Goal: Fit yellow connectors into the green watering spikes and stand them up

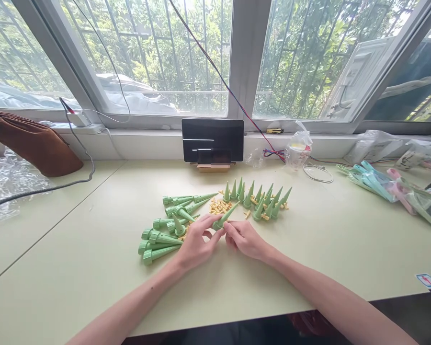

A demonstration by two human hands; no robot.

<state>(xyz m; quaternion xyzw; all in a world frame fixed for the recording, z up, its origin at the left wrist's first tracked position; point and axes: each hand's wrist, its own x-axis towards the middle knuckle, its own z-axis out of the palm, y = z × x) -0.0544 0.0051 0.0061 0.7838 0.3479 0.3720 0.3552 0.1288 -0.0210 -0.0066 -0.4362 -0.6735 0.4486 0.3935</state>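
A green plant watering spike (227, 215), its tip slanting up to the right, is gripped near its base by my left hand (199, 238). My right hand (246, 238) is closed in a pinch at the lower right of that base; what lies between its fingertips is hidden. Just beyond the held spike is a pile of small yellow valve pieces (220, 206). Left of my hands lie several green spikes (164, 238) with ribbed caps, mostly on their sides. Several spikes with yellow pieces at their bases stand point up in a group (258, 201) at the right.
At the back, a black tablet (212, 139) leans upright with a phone before it. A bagged cup (298, 151) and a coiled white cable (318, 173) are right of it. Coloured straps (375, 182) lie far right, a brown pouch (39, 146) far left.
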